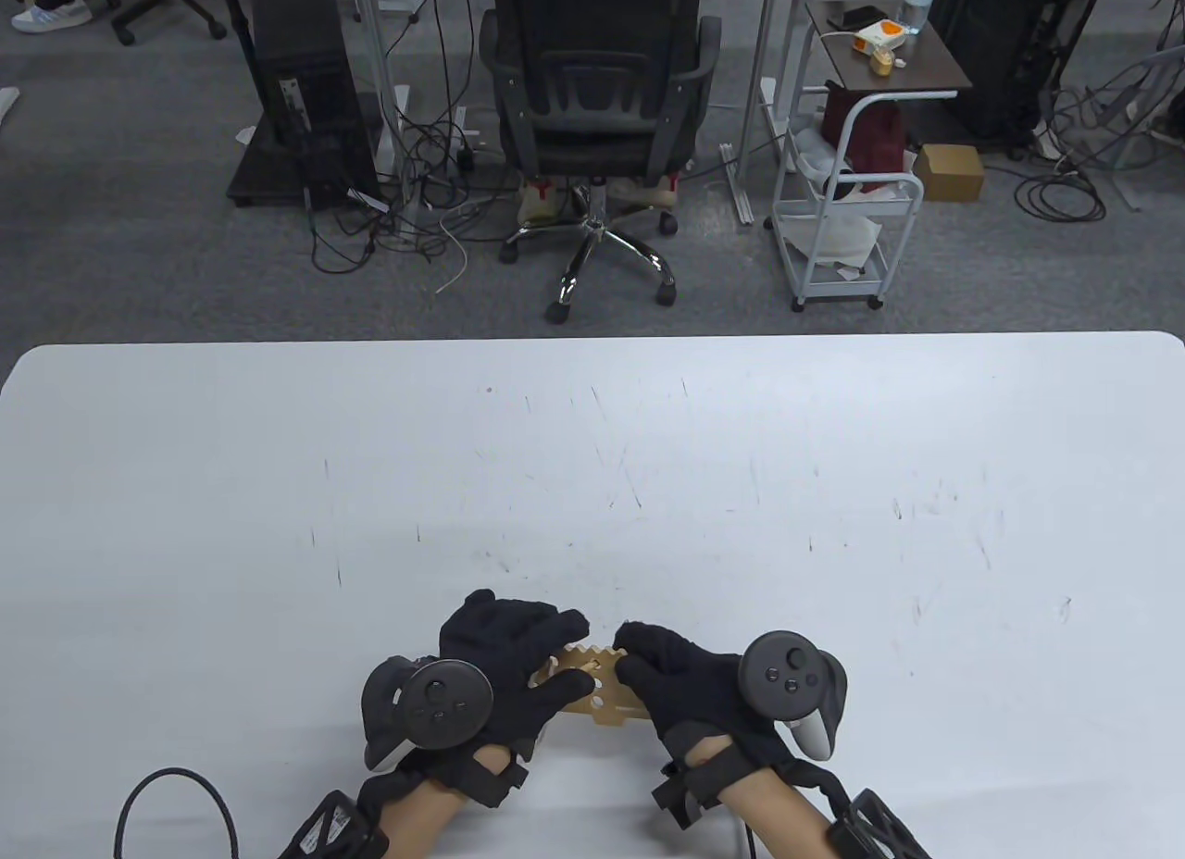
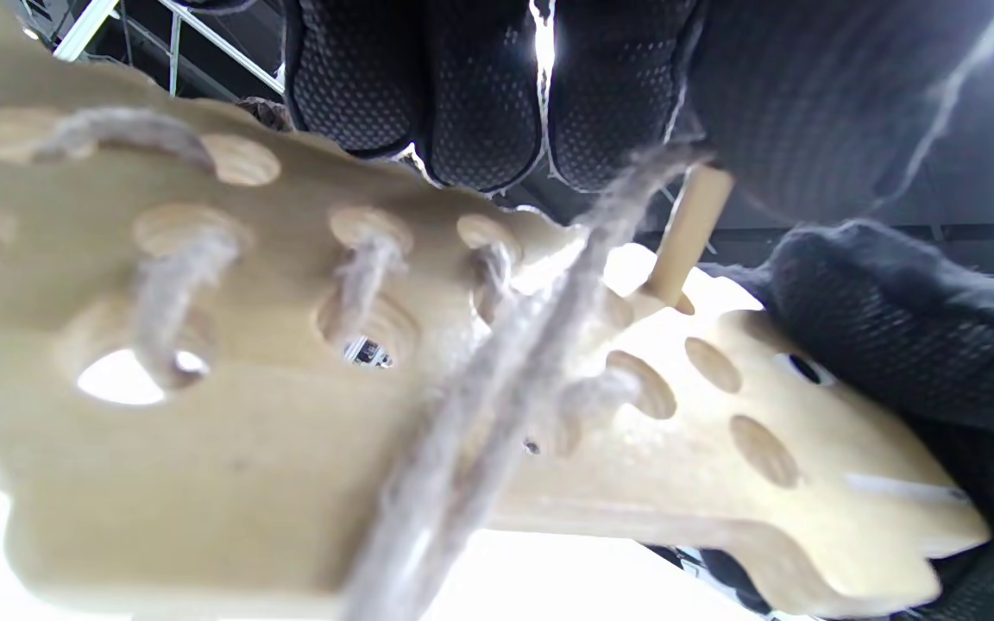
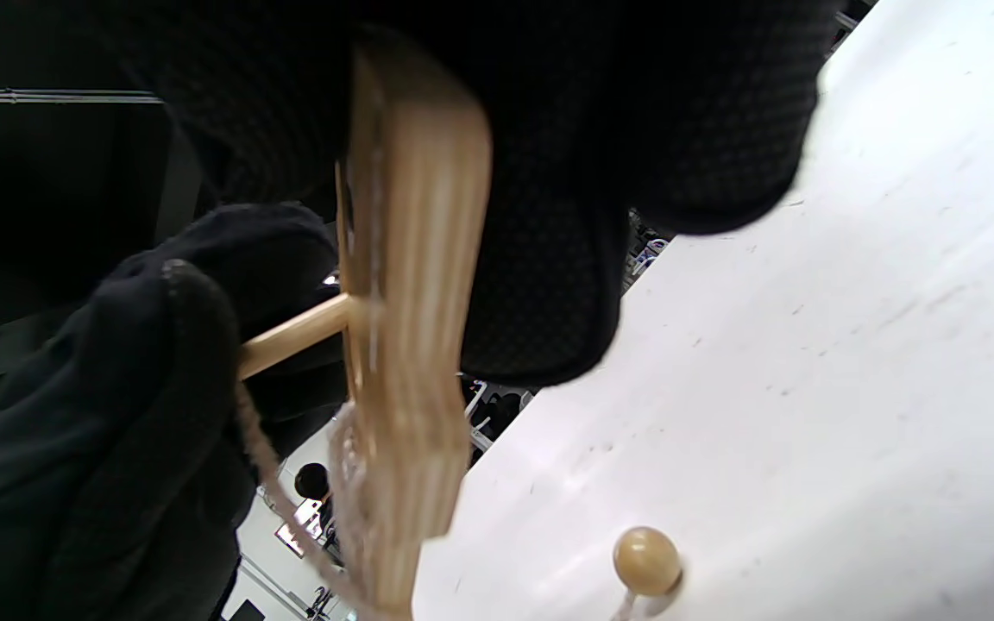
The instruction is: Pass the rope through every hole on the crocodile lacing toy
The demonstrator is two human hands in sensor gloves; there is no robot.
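Hands at the table's six o'clock: left hand (image 1: 505, 660) pinches the wooden needle (image 2: 687, 228) trailing rope (image 2: 480, 405); right hand (image 1: 676, 678) grips the crocodile toy (image 1: 602, 688) edgewise.

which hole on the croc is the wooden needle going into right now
The hole beside the last laced one, where the wooden needle enters the crocodile board. Holes leftward carry rope; those toward the right hand are empty.

Table view bright, even overhead light, soft shadows, wrist views close-up, blurred, bg blown out, gloves underexposed
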